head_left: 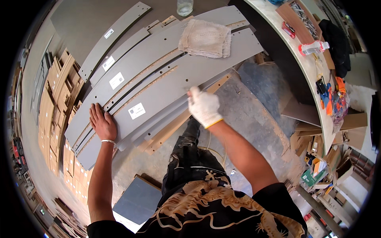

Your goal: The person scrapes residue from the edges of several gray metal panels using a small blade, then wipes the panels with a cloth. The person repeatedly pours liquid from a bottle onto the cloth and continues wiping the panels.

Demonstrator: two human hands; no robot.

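Several long grey boards (166,75) with white stickers lie stacked side by side in front of me. My bare left hand (102,123) lies flat, palm down, on the near end of the top boards. My right hand (203,106) wears a white glove with a yellow cuff and rests its fingers on the edge of a grey board near a small hole. I cannot tell whether it pinches anything. A folded beige rag (206,37) lies on the boards farther away.
A clear jar (185,6) stands behind the boards. A pale curved counter (305,63) at the right carries a plastic bottle (313,47) and tools. Stacks of brown panels (51,107) stand at the left. A dark grey panel (137,200) lies on the floor by my legs.
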